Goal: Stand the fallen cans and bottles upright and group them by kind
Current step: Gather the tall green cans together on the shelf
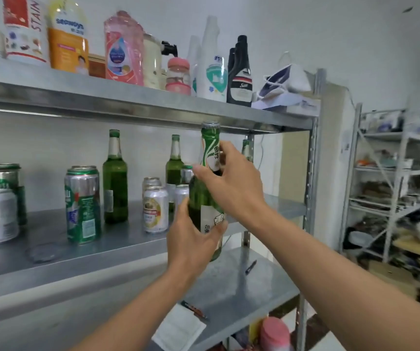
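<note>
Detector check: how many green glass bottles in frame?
4. Held bottle, gripped by left hand and right hand; left bottle and centre bottle standing on the middle shelf; far bottle partly hidden behind the right hand. Others may be hidden.

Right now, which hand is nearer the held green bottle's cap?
Right. The right hand grips the green bottle at the neck, just below the cap; the left hand grips its body, lower down.
</note>
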